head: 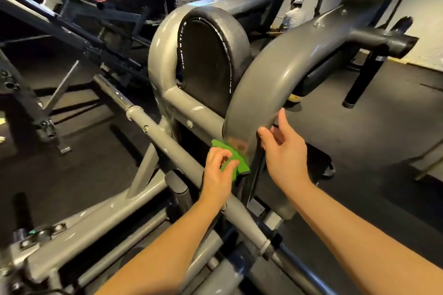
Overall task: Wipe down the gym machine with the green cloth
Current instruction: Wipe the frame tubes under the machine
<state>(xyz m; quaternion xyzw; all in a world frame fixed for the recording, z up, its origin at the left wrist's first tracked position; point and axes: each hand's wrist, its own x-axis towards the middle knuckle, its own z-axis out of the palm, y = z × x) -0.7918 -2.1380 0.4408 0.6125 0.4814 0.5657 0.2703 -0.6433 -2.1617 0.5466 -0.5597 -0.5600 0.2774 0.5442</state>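
Mid-wipe, I'd say: my left hand (217, 170) pinches the green cloth (233, 160) against the lower end of the curved grey arm (271, 74); right hand (282, 148), fingers loosely open, steadies its edge. Black pad (206, 60) and frame tubes (182, 148) probably remain.

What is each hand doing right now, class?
Left hand: closed on the cloth, pressing it to the curved frame.
Right hand: open, holding nothing, fingers touching the frame's edge.
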